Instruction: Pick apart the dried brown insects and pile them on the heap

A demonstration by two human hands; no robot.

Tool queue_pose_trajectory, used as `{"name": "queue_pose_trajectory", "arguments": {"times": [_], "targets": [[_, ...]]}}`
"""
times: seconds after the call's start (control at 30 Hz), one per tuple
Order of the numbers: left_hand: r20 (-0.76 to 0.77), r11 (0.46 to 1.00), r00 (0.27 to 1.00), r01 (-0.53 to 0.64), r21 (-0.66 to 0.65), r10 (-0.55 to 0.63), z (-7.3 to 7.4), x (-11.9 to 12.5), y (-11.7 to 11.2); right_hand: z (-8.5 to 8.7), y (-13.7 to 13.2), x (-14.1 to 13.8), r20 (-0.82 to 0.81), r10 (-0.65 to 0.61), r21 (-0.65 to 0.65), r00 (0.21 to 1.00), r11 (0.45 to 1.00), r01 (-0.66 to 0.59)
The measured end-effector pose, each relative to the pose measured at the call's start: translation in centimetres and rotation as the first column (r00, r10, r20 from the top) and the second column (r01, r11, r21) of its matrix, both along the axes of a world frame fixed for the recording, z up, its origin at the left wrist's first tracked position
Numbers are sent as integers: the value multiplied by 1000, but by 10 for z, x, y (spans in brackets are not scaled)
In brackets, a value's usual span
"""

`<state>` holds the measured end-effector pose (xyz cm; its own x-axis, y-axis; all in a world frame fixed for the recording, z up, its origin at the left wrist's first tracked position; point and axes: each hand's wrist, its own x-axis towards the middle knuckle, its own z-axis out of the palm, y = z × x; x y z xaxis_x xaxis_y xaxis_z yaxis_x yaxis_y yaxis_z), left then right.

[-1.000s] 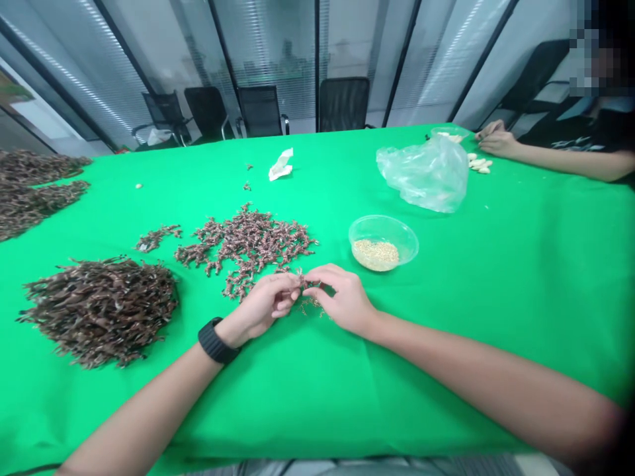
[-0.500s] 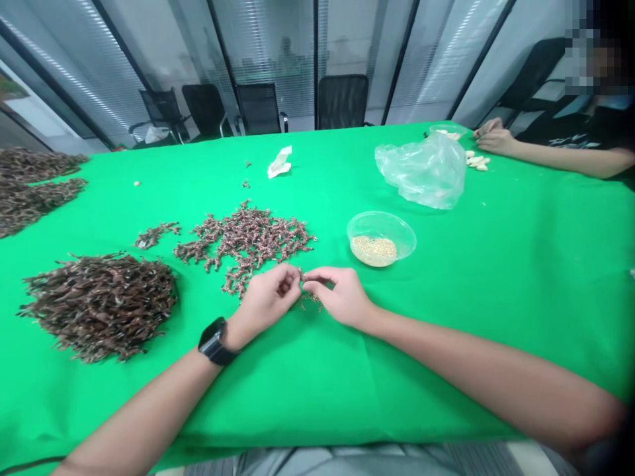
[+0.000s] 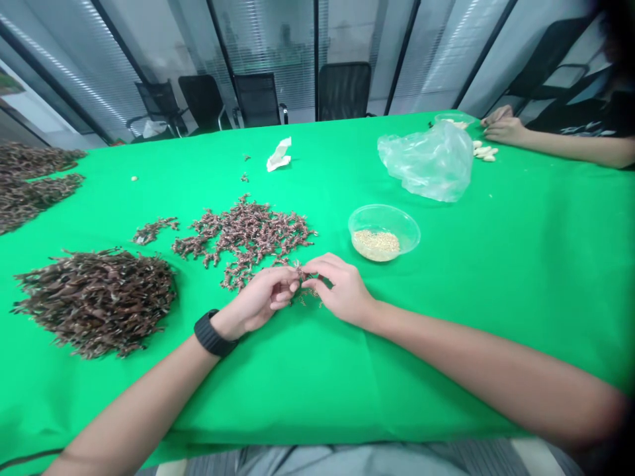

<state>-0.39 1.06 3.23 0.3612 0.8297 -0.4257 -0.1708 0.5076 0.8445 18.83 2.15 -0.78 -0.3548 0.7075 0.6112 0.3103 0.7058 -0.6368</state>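
Note:
My left hand [image 3: 268, 292], with a black watch strap on its wrist, is closed in a pinch. Its fingertips meet those of my right hand [image 3: 340, 289], which pinches from the other side. Between them is a small brown knobbly piece [image 3: 299, 270], mostly hidden by the fingers. Tiny gold-coloured bits [image 3: 311, 299] lie on the cloth just under my right fingers. Beyond my hands spreads a loose heap of similar small brown pieces [image 3: 253, 230]. A clear round bowl [image 3: 407, 239] holds many pale gold bits [image 3: 377, 243], beyond my right hand.
A dense pile of longer dark brown pieces [image 3: 99, 301] sits at left, with more brown piles [image 3: 34, 195] farther off. A crumpled clear plastic bag [image 3: 429, 162] and scrap paper [image 3: 279, 155] lie farther back on the green cloth [image 3: 317, 390]. Another person's hands [image 3: 503, 125] rest at far right.
My left hand has turned at the wrist, and its fingers are more extended around the small brown piece. My right hand stays pinched beside it. The view has shifted slightly.

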Motion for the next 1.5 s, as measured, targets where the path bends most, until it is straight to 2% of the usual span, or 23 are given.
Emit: {"name": "queue_pose_trajectory", "arguments": {"times": [0.07,0.17,0.3,0.4,0.5,0.6,0.7,0.73,0.77,0.8,0.83,0.9,0.97,1.03,1.13,1.23,1.37,1.5], "targets": [[33,999,999,-6,-43,8,1,-1,1,0,-1,0,9,3,23,1000,1000,-3],[15,1000,1000,-10,-11,10,1,0,0,0,-2,-1,7,-6,7,1000,1000,6],[-128,980,990,-41,194,66,-1,5,-5,1,-6,-3,-13,-36,-80,999,996,35],[-249,915,958,-32,402,143,-6,8,-9,3,-8,-4,-45,-60,-161,997,986,52],[-397,784,885,60,617,245,-12,7,-12,5,-9,-5,-77,-77,-242,994,969,56],[-545,595,759,266,759,356,-15,-1,-11,5,-9,-6,-129,-61,-358,990,934,11],[-631,361,644,517,776,433,-14,-10,-8,3,-8,-7,-202,-30,-486,979,871,-73],[-643,320,629,560,764,437,-13,-12,-7,3,-7,-8,-221,-25,-507,975,857,-93],[-647,314,627,568,761,433,-13,-13,-6,2,-7,-8,-235,-27,-515,972,851,-101],[-641,348,642,538,768,421,-12,-12,-6,2,-6,-8,-245,-36,-509,969,855,-97],[-623,417,675,472,777,396,-11,-11,-6,1,-5,-7,-245,-48,-492,968,867,-82],[-548,615,780,280,737,302,-10,-6,-6,0,-3,-6,-216,-67,-431,974,902,-33],[-427,786,884,124,606,190,-8,-1,-5,-1,-2,-4,-166,-78,-349,983,937,15],[-316,878,943,60,475,107,-7,2,-4,-1,-1,-3,-131,-71,-271,989,962,33],[-176,951,983,2,309,55,-4,3,-3,-2,-1,-2,-104,-49,-181,993,983,30],[-54,990,998,-30,140,38,-2,3,-3,-2,0,-1,-75,-29,-101,997,995,22],[30,1000,1000,-9,-14,10,1,1,-2,-2,0,1,-49,-13,-11,999,1000,13],[89,985,995,54,-163,-40,4,-2,1,0,-1,2,-19,18,94,1000,995,-16]]}}
